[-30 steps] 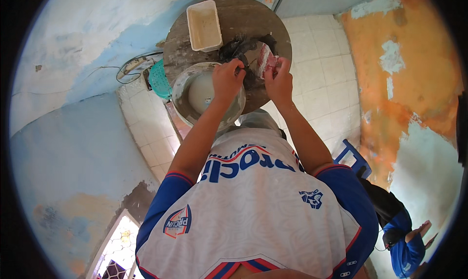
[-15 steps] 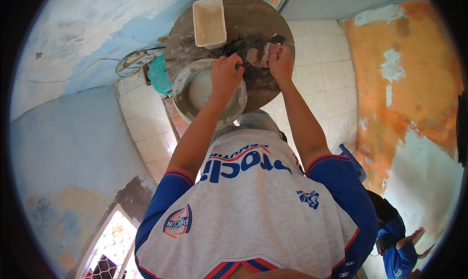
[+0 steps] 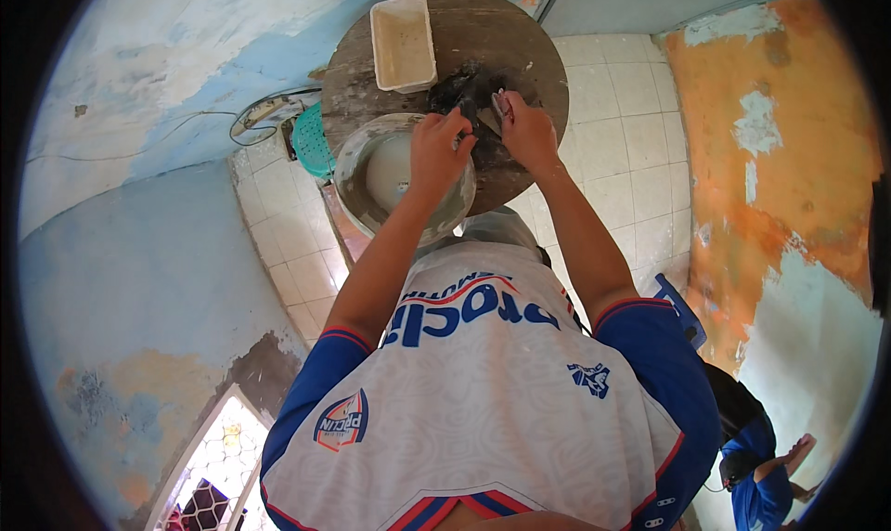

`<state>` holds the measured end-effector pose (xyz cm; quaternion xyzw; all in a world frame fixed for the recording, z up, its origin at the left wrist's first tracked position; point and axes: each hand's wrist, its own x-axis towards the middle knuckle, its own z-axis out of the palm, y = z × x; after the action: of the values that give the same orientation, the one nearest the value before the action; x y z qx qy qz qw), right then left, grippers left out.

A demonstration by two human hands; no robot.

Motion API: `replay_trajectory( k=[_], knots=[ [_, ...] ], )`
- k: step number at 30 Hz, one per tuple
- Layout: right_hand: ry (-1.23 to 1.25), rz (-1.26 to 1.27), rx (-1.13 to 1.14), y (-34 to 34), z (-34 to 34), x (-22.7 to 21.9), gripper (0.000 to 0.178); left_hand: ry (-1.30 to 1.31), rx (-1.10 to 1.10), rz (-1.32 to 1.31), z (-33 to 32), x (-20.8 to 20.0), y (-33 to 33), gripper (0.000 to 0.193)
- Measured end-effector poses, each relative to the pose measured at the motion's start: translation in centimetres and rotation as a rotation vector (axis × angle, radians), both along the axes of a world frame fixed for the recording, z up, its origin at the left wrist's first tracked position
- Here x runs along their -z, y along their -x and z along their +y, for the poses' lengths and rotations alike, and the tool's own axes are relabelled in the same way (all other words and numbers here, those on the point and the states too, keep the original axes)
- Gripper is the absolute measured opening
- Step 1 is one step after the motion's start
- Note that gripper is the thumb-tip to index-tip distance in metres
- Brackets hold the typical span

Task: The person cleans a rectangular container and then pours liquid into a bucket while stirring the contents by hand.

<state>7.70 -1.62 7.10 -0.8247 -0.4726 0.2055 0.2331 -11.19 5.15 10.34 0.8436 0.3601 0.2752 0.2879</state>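
A crumpled black plastic bag (image 3: 455, 87) lies on the round wooden table (image 3: 506, 30). My left hand (image 3: 441, 150) is closed in a pinch on the bag's near side, above the rim of a round bucket (image 3: 348, 174) holding pale, milky liquid. To its right, my right hand (image 3: 529, 136) is closed around a small, flat, pale greyish piece (image 3: 502, 106), tilted against the bag's right part. Its kind is unclear, since the fingers cover most of it.
A white rectangular tub (image 3: 405, 44) stands at the table's far left. Below the left edge are a teal plastic basket (image 3: 312, 143) and a cable along the wall. A blue plastic piece (image 3: 680, 310) is beside my right arm; another person (image 3: 761, 466) is at lower right.
My right hand has moved slightly left and down toward the bag. The reddish-white piece in it and the brownish flat patch beside it no longer show. My left hand stays by the bag.
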Motion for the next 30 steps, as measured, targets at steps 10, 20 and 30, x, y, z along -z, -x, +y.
replay_trajectory(
  k=[10, 20, 30],
  knots=[
    [-0.162, 0.007, 0.200, -2.2, 0.4, -5.7, 0.034, 0.155, 0.090, 0.131, -0.2, -1.1, 0.7, 0.020],
    [0.263, -0.079, -0.232, -1.5, 2.2, -4.1, 0.024, 0.146, 0.094, 0.113, -0.6, -2.5, -0.4, 0.019],
    [0.008, 0.053, 0.072, -1.6, 4.9, -0.8, 0.022, 0.172, 0.033, 0.113, -0.7, -1.2, 0.2, 0.020]
  ],
)
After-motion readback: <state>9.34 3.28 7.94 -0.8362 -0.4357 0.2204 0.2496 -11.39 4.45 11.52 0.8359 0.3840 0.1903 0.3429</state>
